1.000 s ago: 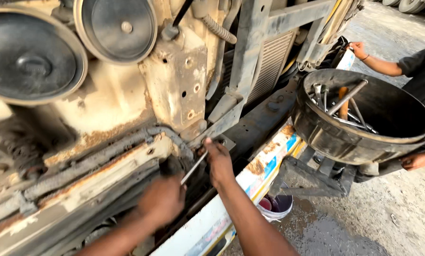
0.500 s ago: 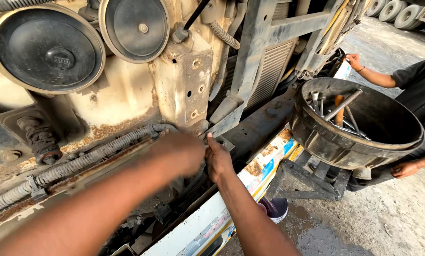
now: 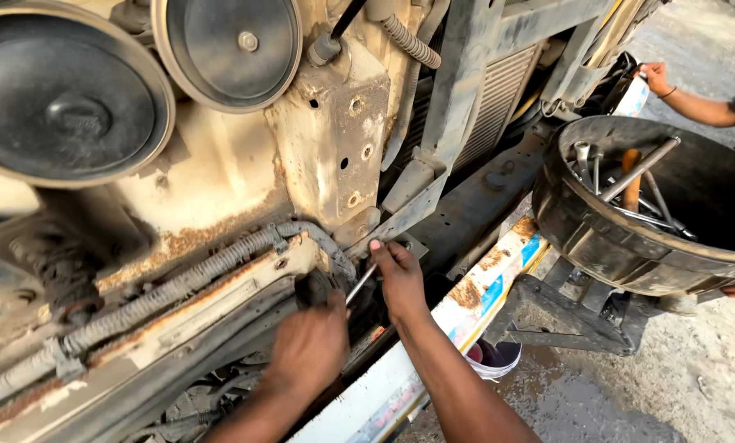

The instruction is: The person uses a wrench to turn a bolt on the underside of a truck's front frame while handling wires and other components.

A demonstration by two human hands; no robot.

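My left hand (image 3: pixel 308 346) and my right hand (image 3: pixel 400 277) are together at the rusty front of a vehicle, below a cream bracket (image 3: pixel 339 139) with holes. A thin metal tool (image 3: pixel 361 283) runs between them; the right hand grips its upper end near a small plate, the left hand closes on its lower, dark handle end. A ribbed grey hose (image 3: pixel 170 287) runs along the rusted ledge just left of the hands.
Two round black horns (image 3: pixel 56 98) (image 3: pixel 234 45) hang above. A black round tub (image 3: pixel 630 238) with several metal tools sits at right, another person's hand (image 3: pixel 654 78) beyond it. A white and blue bumper (image 3: pixel 474 303) lies below; gravel ground at lower right.
My left hand swung up over the work spot half a second ago and has dropped back to the tool's lower end. The right hand stayed at the same spot.
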